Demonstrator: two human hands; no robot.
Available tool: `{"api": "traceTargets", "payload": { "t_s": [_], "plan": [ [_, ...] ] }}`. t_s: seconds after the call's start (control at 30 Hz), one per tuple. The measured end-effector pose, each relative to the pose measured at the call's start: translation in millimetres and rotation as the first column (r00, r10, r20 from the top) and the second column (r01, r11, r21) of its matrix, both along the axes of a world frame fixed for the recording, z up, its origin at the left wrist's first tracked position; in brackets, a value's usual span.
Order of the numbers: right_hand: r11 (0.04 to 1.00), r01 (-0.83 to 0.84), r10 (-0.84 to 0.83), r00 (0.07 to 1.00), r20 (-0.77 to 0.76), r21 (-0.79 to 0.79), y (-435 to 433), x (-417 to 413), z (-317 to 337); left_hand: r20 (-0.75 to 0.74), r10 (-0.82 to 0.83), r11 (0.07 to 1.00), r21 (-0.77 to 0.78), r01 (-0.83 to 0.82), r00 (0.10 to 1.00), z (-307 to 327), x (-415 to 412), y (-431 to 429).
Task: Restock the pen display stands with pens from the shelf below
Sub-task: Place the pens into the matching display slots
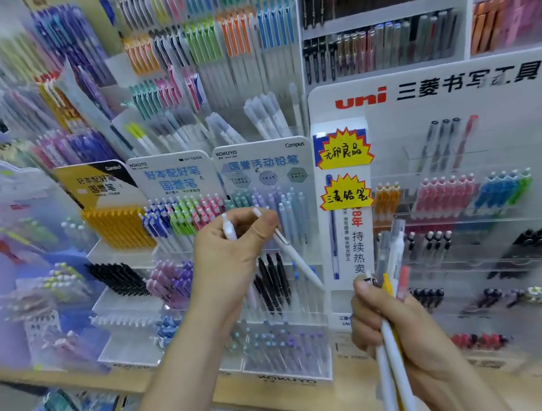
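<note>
My left hand (234, 246) is raised in front of the Kokuyo Campus pencil stand (265, 168) and grips two white pens (297, 259), one slanting down to the right, the other poking up between the fingers. Lower right, my right hand (394, 319) holds a bundle of several pens (393, 360), white, yellow, clear and one with a red cap, tips pointing up toward the tall white uni sign. The Kokuyo stands' tiers carry rows of blue, green, pink, purple and black pens.
A clear uni display (467, 216) with tiered pens stands at right. A yellow and black stand (113, 223) is at left. All stands sit on a wooden counter (277, 393). Racks of hanging pens fill the wall behind.
</note>
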State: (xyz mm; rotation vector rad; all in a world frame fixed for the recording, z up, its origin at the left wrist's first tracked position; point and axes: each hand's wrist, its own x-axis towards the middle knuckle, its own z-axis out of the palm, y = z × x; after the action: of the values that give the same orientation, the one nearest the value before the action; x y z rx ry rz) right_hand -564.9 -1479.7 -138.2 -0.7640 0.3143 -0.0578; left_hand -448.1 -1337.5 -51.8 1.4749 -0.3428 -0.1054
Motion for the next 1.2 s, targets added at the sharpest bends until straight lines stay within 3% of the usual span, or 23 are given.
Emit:
{"api": "traceTargets", "payload": {
  "t_s": [0.1, 0.23, 0.4, 0.6, 0.77, 0.87, 1.03, 1.2],
  "plan": [
    [0.999, 0.053, -0.052, 0.998, -0.020, 0.011, 16.4, 14.1, 3.5, 0.008, -0.055, 0.998, 0.010, 0.055, 0.998, -3.0, 17.5, 14.7],
    [0.974, 0.202, -0.206, 0.978, -0.032, -0.104, 30.8, 20.0, -3.0, 0.061, -0.150, 0.986, 0.085, 0.145, 0.987, -14.0, 42.5, 15.8],
    [0.839, 0.511, -0.526, 0.850, -0.038, -0.187, 25.9, 0.5, -12.0, 0.095, -0.322, 0.943, 0.119, 0.310, 0.942, -16.7, 44.2, -17.5],
    [0.698, 0.678, -0.702, 0.711, -0.033, -0.232, -6.9, -48.0, -8.3, 0.184, -0.458, 0.889, 0.113, 0.445, 0.869, -6.5, 11.6, -85.1],
    [0.652, 0.707, -0.729, 0.684, 0.032, -0.275, -52.8, -82.7, -4.4, 0.227, -0.436, 0.900, 0.111, 0.422, 0.871, -8.2, -18.4, -144.7],
    [0.654, 0.699, -0.721, 0.692, 0.042, -0.289, -78.4, -96.7, -5.5, 0.254, -0.446, 0.893, 0.198, 0.405, 0.858, -14.8, -33.1, -168.8],
    [0.720, 0.633, -0.650, 0.758, 0.043, -0.284, -108.8, -103.9, -7.8, 0.348, -0.441, 0.856, 0.441, 0.271, 0.828, -37.6, -30.6, -187.9],
    [0.787, 0.512, -0.542, 0.841, 0.013, -0.343, -120.5, -95.4, -11.9, 0.358, -0.455, 0.805, 0.556, 0.206, 0.815, -36.4, -26.3, -193.4]
  ]
}}
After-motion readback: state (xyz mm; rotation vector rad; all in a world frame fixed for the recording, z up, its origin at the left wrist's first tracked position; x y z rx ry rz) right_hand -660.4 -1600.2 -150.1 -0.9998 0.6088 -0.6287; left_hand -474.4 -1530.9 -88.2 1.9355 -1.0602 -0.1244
